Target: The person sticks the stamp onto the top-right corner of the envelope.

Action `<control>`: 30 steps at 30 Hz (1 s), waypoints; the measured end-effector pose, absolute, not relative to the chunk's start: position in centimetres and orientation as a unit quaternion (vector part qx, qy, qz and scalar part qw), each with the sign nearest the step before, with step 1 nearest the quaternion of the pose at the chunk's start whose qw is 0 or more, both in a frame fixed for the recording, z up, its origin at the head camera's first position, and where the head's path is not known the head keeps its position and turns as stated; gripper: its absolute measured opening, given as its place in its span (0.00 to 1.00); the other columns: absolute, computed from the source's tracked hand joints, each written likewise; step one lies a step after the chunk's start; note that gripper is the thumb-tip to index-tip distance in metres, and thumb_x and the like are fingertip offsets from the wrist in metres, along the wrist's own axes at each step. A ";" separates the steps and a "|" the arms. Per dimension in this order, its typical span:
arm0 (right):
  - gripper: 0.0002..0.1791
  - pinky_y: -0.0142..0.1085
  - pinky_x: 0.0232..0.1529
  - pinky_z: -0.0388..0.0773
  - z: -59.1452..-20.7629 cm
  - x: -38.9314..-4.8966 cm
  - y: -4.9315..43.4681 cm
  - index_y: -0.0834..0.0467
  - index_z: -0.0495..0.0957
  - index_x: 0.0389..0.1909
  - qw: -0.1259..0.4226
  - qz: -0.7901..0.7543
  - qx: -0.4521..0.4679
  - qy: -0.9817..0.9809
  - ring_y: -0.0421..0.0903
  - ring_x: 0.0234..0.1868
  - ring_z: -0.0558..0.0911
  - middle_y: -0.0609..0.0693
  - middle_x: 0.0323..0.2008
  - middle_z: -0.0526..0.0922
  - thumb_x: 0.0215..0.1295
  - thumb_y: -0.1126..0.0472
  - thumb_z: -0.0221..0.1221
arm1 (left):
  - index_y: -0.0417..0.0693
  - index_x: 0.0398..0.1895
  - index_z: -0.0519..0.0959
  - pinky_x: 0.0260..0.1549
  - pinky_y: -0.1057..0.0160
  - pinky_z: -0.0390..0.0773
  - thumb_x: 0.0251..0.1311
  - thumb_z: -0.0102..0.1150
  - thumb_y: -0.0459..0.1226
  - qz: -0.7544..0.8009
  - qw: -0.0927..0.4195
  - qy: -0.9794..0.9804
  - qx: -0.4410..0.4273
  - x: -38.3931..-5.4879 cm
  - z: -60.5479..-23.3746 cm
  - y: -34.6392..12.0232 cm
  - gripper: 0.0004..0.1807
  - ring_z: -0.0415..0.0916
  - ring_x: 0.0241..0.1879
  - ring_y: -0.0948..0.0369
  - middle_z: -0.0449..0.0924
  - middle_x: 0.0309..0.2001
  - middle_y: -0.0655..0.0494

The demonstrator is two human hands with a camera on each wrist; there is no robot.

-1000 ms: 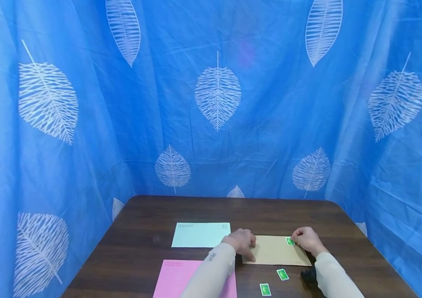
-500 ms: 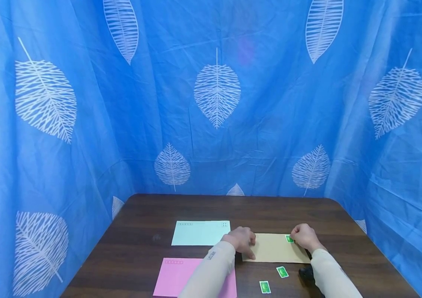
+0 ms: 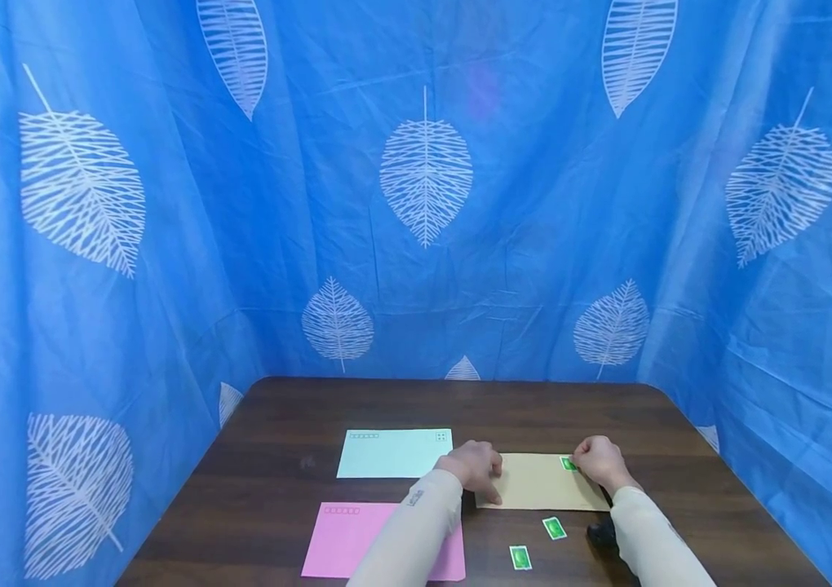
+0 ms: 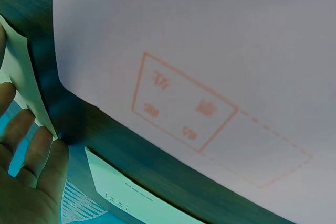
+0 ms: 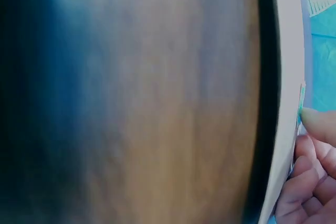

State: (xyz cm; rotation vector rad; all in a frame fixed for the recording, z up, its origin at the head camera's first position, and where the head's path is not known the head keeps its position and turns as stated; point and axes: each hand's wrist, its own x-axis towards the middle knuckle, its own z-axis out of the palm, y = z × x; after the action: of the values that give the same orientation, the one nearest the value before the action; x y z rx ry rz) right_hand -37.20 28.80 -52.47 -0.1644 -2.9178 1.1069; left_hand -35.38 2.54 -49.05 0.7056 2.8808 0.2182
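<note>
In the head view, my left hand (image 3: 471, 470) rests on the left end of a tan envelope (image 3: 533, 485). The left wrist view shows that hand's fingers (image 4: 44, 156) fairly straight along the envelope's edge. At the far right corner of the envelope, my right hand (image 3: 602, 463) pinches a green stamp (image 3: 568, 463), its other fingers curled. From the right wrist, the thumb (image 5: 317, 124) is against the stamp, seen nearly edge-on. Whether the stamp lies fully flat is hidden. Two more green stamps (image 3: 554, 528) lie on the table in front of the envelope.
A pale mint envelope (image 3: 396, 453) lies back left, and a pink envelope (image 3: 350, 538) sits nearer, partly under my left sleeve. Some black object (image 3: 602, 534) shows by my right wrist. Blue curtains (image 3: 519, 285) with white leaf prints surround the dark wooden table (image 3: 298, 403).
Everything on the table appears slightly higher in the head view, as the camera shifts. Both hands keep nearly the same places on the tan envelope, and the stamp stays at its corner.
</note>
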 end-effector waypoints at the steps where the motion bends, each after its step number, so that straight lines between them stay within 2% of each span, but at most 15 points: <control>1: 0.07 0.35 0.27 0.68 -52.5 -37.2 28.9 0.65 0.79 0.27 0.011 0.358 -0.054 -0.932 0.48 0.28 0.73 0.57 0.31 0.80 0.65 0.69 0.59 | 0.62 0.36 0.81 0.34 0.68 0.74 0.43 0.80 0.52 0.072 0.083 0.965 0.237 -35.4 -49.1 2.6 0.19 0.68 0.35 0.66 0.75 0.40 0.66; 8: 0.08 0.36 0.29 0.73 -51.9 -36.8 30.0 0.68 0.81 0.34 0.041 0.365 -0.060 -0.928 0.49 0.31 0.77 0.60 0.34 0.83 0.65 0.67 0.57 | 0.61 0.36 0.82 0.33 0.69 0.74 0.43 0.80 0.52 0.078 0.086 0.963 0.244 -35.2 -48.8 2.6 0.19 0.69 0.35 0.66 0.75 0.39 0.65; 14: 0.09 0.49 0.39 0.82 -50.3 -36.4 30.3 0.71 0.82 0.40 0.061 0.279 0.055 -0.957 0.55 0.37 0.83 0.63 0.38 0.86 0.65 0.71 0.55 | 0.60 0.36 0.82 0.34 0.69 0.74 0.43 0.80 0.52 0.077 0.080 0.962 0.248 -35.2 -48.5 2.6 0.19 0.69 0.35 0.65 0.76 0.39 0.64; 19: 0.14 0.56 0.48 0.82 -49.8 -35.6 29.9 0.72 0.81 0.49 0.022 0.205 0.145 -0.968 0.62 0.49 0.84 0.67 0.47 0.85 0.65 0.73 0.55 | 0.59 0.37 0.82 0.34 0.68 0.74 0.44 0.80 0.51 0.080 0.085 0.963 0.244 -35.2 -48.4 2.6 0.19 0.69 0.35 0.65 0.75 0.39 0.64; 25: 0.21 0.60 0.61 0.74 -49.8 -34.4 29.6 0.73 0.74 0.61 -0.055 0.165 0.201 -0.964 0.69 0.64 0.74 0.72 0.63 0.74 0.69 0.73 0.49 | 0.59 0.38 0.82 0.35 0.67 0.75 0.44 0.79 0.51 0.082 0.096 0.962 0.243 -35.3 -48.6 2.6 0.19 0.69 0.37 0.64 0.75 0.39 0.63; 30: 0.23 0.62 0.66 0.66 -49.8 -33.7 29.5 0.73 0.68 0.66 -0.096 0.174 0.214 -0.956 0.72 0.70 0.66 0.74 0.69 0.66 0.72 0.73 0.45 | 0.59 0.38 0.83 0.37 0.67 0.76 0.45 0.79 0.51 0.082 0.097 0.963 0.238 -35.5 -48.8 2.7 0.19 0.70 0.37 0.64 0.76 0.40 0.64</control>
State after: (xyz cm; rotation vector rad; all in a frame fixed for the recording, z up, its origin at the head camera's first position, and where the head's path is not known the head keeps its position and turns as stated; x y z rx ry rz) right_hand -33.67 29.47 -49.80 0.7178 -3.2034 0.5825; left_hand -35.50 2.68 -48.81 0.7056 2.8504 0.2427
